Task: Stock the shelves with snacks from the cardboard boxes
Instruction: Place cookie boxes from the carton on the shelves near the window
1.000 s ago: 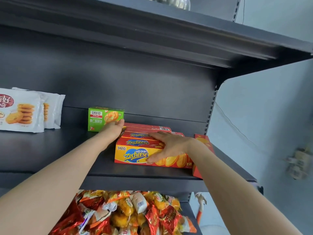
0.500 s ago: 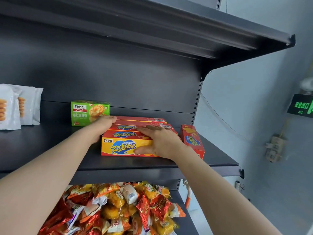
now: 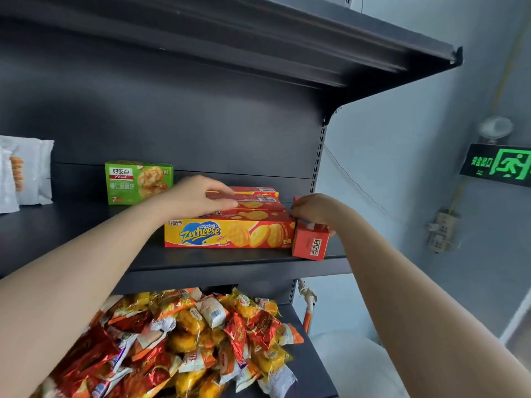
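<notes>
Probably light, stiff cardboard, best held by its edges. My right grip (image 3: 313, 211) clasps the end-on box (image 3: 310, 244); my left grip (image 3: 196, 196) rests on the stack (image 3: 230, 234).

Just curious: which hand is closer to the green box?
Left. The left hand rests on the red boxes just right of the green box; the right hand grips the end-on box farther right.

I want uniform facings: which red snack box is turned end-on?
The rightmost box, gripped by the right hand; it shows its small end panel, the front box its long face.
</notes>
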Action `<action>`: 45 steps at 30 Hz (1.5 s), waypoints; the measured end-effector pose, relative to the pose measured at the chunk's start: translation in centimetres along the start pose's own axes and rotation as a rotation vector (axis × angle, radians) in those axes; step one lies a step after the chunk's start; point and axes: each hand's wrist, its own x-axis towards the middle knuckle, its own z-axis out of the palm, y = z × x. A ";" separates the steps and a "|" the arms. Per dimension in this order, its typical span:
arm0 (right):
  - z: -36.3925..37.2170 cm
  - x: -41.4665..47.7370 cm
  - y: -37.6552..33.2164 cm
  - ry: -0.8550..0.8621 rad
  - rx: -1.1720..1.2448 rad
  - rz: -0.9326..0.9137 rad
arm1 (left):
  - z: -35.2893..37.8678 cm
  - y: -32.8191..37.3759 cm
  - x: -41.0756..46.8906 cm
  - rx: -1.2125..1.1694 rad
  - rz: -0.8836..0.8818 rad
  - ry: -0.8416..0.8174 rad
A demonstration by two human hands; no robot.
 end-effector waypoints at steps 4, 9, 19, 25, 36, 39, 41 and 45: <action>0.1 -1.4 0.7 0.072 0.138 0.078 | 1.1 1.3 -0.5 0.246 0.050 -0.157; 0.7 -1.6 2.7 0.397 0.741 0.222 | 2.0 2.0 -2.0 0.295 0.138 0.026; -1.0 -5.8 -4.5 0.403 1.134 -0.059 | 1.7 7.2 -4.9 -0.207 0.379 0.452; 0.6 -5.8 -3.0 0.533 1.059 -0.156 | -1.8 2.6 -5.8 -0.790 -0.074 0.559; 1.8 -4.3 -3.3 0.394 1.132 -0.170 | -3.2 -1.5 -8.1 -1.232 -0.261 0.409; 2.1 -4.1 -3.2 0.381 1.107 -0.201 | -3.5 -1.9 -8.3 -1.224 -0.239 0.405; 2.3 -4.1 -3.1 0.398 1.076 -0.235 | -3.6 -1.8 -8.3 -1.206 -0.224 0.414; 1.7 -3.8 -3.2 0.479 1.108 -0.255 | -3.7 -1.4 -7.8 -1.199 -0.195 0.456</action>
